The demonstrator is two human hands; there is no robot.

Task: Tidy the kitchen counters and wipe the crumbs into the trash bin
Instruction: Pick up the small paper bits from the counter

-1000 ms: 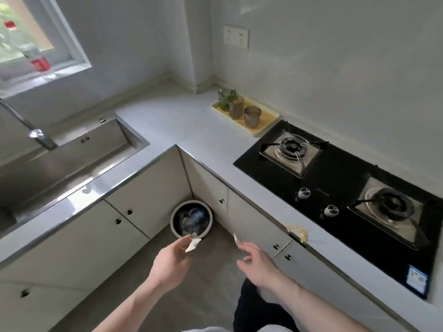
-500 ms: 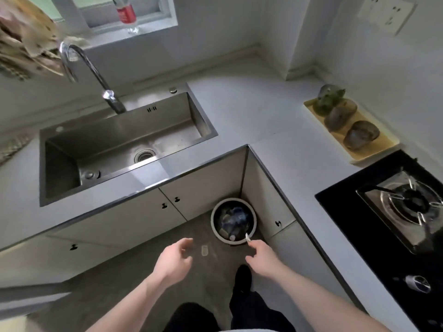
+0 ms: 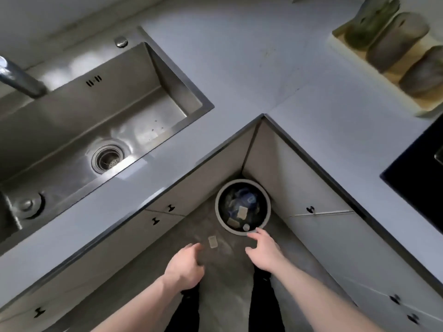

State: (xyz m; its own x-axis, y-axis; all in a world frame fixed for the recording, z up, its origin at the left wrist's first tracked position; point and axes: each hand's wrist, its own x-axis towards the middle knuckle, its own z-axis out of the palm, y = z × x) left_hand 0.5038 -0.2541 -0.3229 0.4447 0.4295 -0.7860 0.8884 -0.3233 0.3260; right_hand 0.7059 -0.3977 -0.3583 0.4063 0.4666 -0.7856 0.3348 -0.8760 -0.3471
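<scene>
2 hands (image 3: 184, 267), 1 bin (image 3: 243, 207), approx 3 jars (image 3: 398, 41)

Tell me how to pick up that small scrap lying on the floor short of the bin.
The scrap looks thin and flat on the floor, just short of the trash bin. Probably pinch its two long edges from straight above with the left hand, nearest it.

Grey-rimmed trash bin (image 3: 243, 233) (dark inside), steel-grey sink (image 3: 167, 68), black stovetop (image 3: 417, 178).

Blurred jars (image 3: 398, 41) on edge-cropped tray (image 3: 345, 47)
</scene>
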